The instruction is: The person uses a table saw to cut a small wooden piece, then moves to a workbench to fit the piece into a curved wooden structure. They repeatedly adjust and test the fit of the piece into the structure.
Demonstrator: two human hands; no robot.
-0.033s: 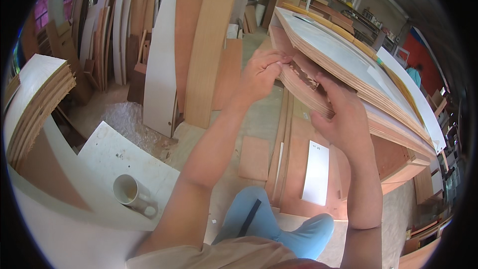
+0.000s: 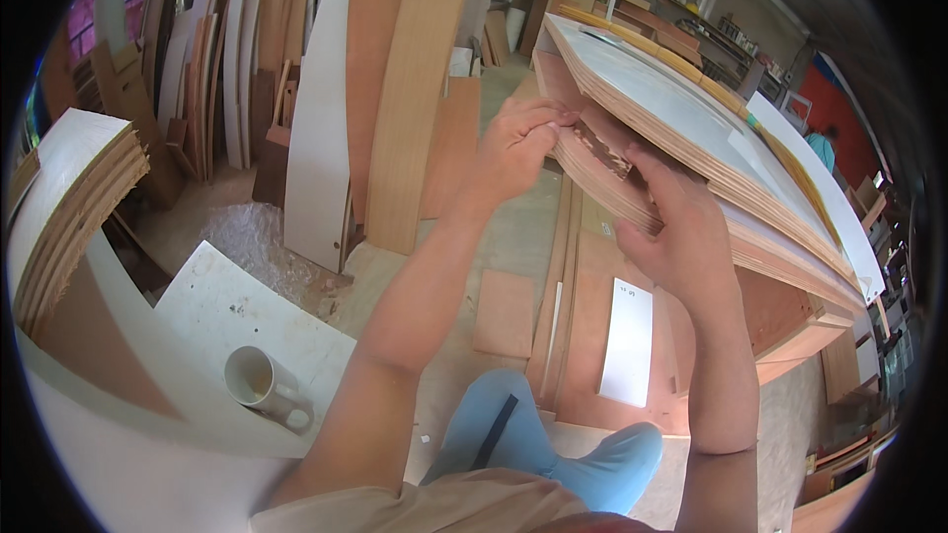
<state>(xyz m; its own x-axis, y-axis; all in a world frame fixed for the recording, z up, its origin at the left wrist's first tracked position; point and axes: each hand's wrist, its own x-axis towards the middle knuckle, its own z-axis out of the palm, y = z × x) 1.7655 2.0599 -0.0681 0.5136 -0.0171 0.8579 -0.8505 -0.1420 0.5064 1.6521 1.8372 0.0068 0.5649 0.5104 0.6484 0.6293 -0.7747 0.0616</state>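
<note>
My left hand [image 2: 518, 153] pinches the near left corner of a plywood panel [image 2: 600, 188], fingertips curled over its edge. To the right, my right hand [image 2: 686, 227] is at the same panel's edge, with fingers on the top face and the thumb lower against the side. Between my hands lies a rough, chipped, darker patch [image 2: 614, 160] on the panel's face. Above it, a stack of white-faced panels [image 2: 671, 94] overhangs, leaving a narrow dark gap. My right fingertips reach into that gap. What lies deeper inside is hidden.
A white mug [image 2: 259, 377] rests on a white board at lower left, near a cut panel stack [image 2: 84, 207]. Tall boards [image 2: 415, 89] lean behind my left arm. A yellow straw bundle [image 2: 711, 89] lies on the panels. Another person [image 2: 822, 146] is far right.
</note>
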